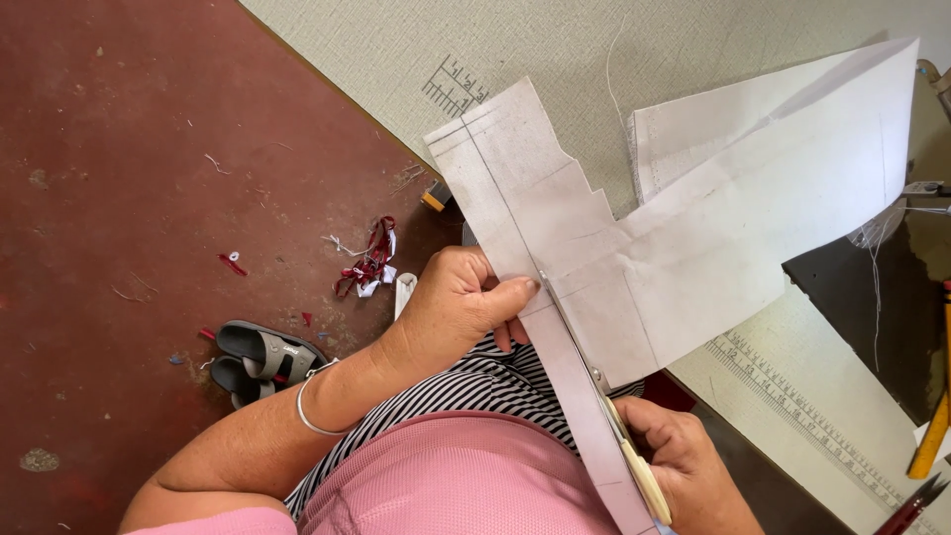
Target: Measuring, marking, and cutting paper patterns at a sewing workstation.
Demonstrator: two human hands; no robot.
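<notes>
We record the person's own body as seen from the head camera. We find a pink top of fine textured knit across the torso, with a short pink sleeve point(213, 522) ending at the upper left arm. Below the top we see a garment point(485, 386) in narrow black and white stripes over the lap. We log one thin silver bangle point(309, 408) on the left wrist. The left hand point(461, 302) and right hand point(684, 461) are bare, without gloves; we detect no rings on the visible fingers. Both forearms are uncovered. The fingernails look short and unpainted.
</notes>
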